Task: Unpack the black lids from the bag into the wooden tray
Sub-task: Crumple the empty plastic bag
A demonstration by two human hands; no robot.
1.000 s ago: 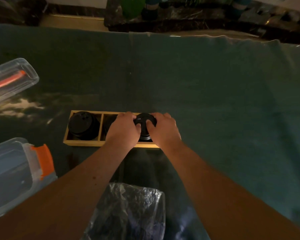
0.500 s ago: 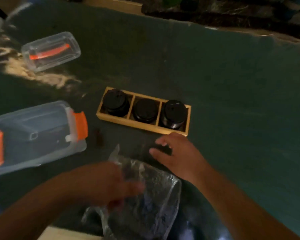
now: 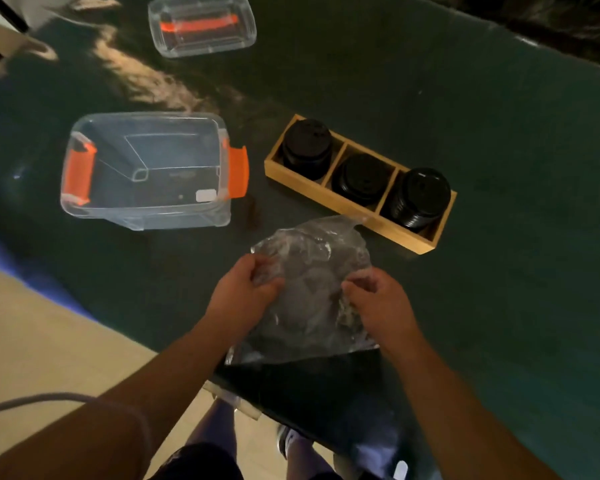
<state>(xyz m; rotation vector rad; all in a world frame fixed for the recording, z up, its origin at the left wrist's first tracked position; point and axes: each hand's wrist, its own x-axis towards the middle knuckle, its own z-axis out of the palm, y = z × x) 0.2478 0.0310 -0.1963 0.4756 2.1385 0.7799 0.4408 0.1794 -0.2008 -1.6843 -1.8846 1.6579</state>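
Both hands are working the clear plastic bag (image 3: 312, 285) at the near edge of the bench (image 3: 499, 306), w/ the film bunched up btwn them. Left hand (image 3: 246, 292) is pinching a fold of film on the bag's left side; right hand (image 3: 378, 299) is gripping the film on the right side, fingers curled into it. Neither is holding a lid.

Wooden tray (image 3: 340, 202) is sitting just beyond the bag, angled, bag's far edge nearly touching its front wall. All 3 compartments are carrying black lids (image 3: 420, 199) in stacks; middle stack is looking lower than the other two.

Step in hand, as I'm reading it: opening or feeling thru the bag for more lids. Contents are looking dark and blurry thru the film, so can't tell if any lids are left inside.

Next move is calling for spreading the mouth open, one hand holding the film while the other is reaching in, then lifting a lid out and setting it onto a stack, prob. the middle one. Film is flimsy and crumpled, so it's likely to cling and drag along w/ the lid.
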